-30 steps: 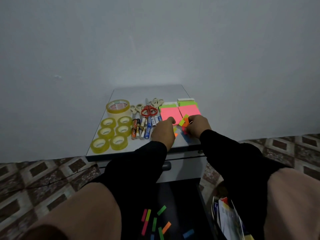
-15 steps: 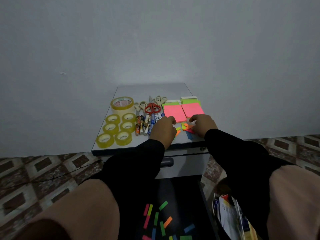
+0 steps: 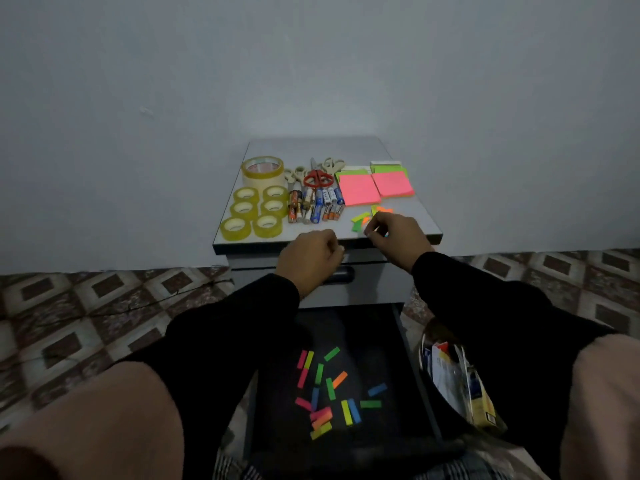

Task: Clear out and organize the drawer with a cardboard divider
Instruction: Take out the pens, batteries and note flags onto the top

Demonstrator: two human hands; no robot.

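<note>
Right hand (image 3: 393,237): my fingers curl by the little tabs (image 3: 367,216); holding one? I cannot tell.
Left hand (image 3: 310,258): closed, looks empty.
Drawer (image 3: 398,375) at 6 o'clock: I should pick up its loose strips (image 3: 329,393) a few together.

cabinet top (image 3: 408,216) | tape rolls (image 3: 254,211) | scissors (image 3: 317,174) | batteries (image 3: 315,204) | sticky notes (image 3: 375,187)

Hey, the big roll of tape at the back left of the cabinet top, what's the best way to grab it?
Take the big tape roll by its outer wall, fingers on opposite sides, coming down from above and from the left. It lies flat with its hole facing up, so the round wall is exposed there. The scissors crowd its right side and the small tape rolls sit just in front.
</note>
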